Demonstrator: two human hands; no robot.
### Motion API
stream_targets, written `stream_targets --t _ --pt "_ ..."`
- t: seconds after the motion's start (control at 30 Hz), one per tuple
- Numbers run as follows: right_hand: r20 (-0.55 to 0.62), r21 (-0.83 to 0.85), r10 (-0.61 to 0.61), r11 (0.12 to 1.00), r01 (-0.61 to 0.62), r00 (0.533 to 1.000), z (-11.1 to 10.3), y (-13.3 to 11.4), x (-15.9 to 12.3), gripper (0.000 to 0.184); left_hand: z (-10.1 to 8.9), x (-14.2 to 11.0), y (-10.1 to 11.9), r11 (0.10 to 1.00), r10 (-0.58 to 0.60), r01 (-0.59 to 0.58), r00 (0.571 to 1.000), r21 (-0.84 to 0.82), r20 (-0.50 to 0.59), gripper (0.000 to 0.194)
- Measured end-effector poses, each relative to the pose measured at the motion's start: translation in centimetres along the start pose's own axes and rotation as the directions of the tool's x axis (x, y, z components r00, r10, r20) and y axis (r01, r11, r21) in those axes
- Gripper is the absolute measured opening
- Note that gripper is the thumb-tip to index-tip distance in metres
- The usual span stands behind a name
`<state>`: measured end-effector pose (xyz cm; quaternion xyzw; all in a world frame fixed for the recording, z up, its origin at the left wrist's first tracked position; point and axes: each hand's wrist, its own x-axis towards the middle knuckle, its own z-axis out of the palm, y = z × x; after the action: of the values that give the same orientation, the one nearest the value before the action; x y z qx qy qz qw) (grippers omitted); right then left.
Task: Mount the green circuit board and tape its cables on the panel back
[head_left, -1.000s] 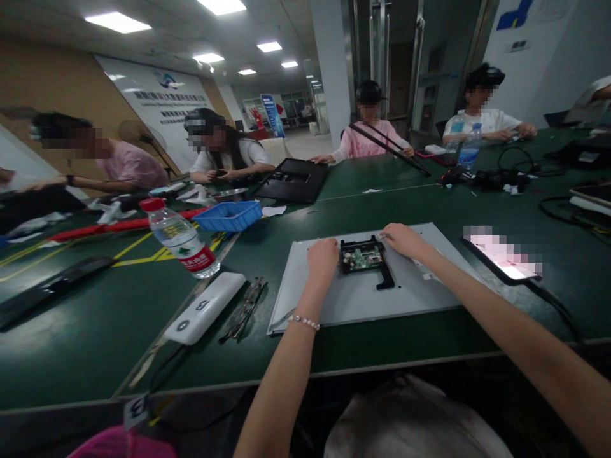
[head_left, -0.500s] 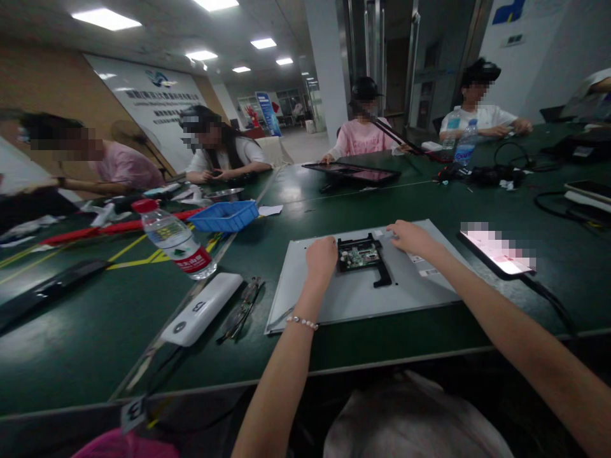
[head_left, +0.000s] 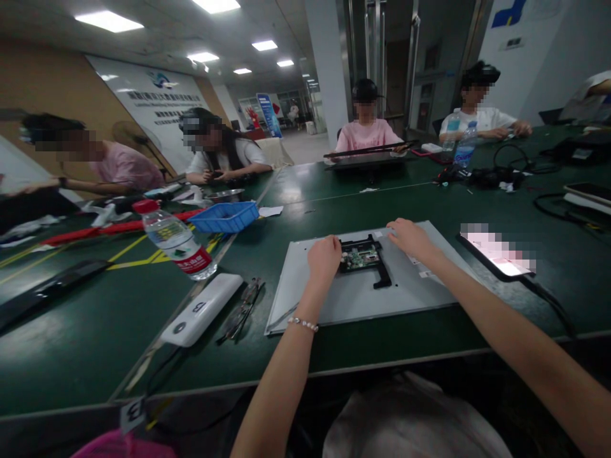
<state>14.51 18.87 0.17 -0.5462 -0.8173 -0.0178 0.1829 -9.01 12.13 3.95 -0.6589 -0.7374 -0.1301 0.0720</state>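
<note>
A flat grey panel (head_left: 353, 300), like the back of a display screen, lies on the green table in front of me. Mounted on it is a black bracket (head_left: 382, 277) around a small green circuit board (head_left: 361, 257). My left hand (head_left: 324, 259) is closed at the bracket's left edge; its fingertips are hidden, and I cannot make out what is in them. Over the panel's upper right part, my right hand (head_left: 409, 238) has its fingers extended loosely to the left, low over the surface, with nothing visible in them.
Left of the panel lie folded glasses (head_left: 242, 310), a white power bank (head_left: 203, 310), a water bottle (head_left: 177, 242) and a blue tray (head_left: 225, 217). A lit phone (head_left: 499, 253) with a cable lies to the right. Co-workers sit around the table, one holding a dark panel (head_left: 370, 156).
My left hand has shifted slightly right along the bracket. My right hand is almost still. Across the table, a co-worker's dark panel has turned and moved to the right.
</note>
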Motion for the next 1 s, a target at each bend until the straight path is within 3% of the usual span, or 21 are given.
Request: stream_targets --t 0.13,0.23,0.33,0.47,0.7,1.0 --pt "-0.059 0.045 -0.051 0.998 0.054 0.997 0.6 0.1 0.2 0.028 -0.9 0.3 -0.7 0.999 -0.008 0.006 0.999 -0.044 -0.04 0.032" --pt "-0.085 0.102 -0.114 0.987 0.122 0.99 1.1 0.1 0.4 0.028 -1.3 0.4 -1.2 0.999 0.01 -0.009 0.999 -0.04 0.034 0.03" --pt "-0.093 0.164 -0.175 0.968 0.188 0.98 1.7 0.2 0.5 0.028 -1.1 -0.2 -1.2 0.998 0.054 -0.052 0.995 -0.03 0.085 0.031" --pt "-0.097 0.23 -0.227 0.942 0.244 0.969 2.9 0.4 0.7 0.029 -0.1 -1.8 -0.8 0.994 0.107 -0.106 0.993 -0.032 0.043 0.04" --pt "-0.099 0.244 -0.229 0.938 0.246 0.969 3.9 0.8 0.8 0.033 1.7 -3.8 -0.2 0.974 0.221 -0.219 0.975 -0.059 0.019 0.044" --pt "-0.075 0.267 -0.222 0.935 0.234 0.972 3.5 0.4 0.8 0.033 2.8 -3.1 -0.6 0.96 0.276 -0.272 0.96 -0.073 0.049 0.049"
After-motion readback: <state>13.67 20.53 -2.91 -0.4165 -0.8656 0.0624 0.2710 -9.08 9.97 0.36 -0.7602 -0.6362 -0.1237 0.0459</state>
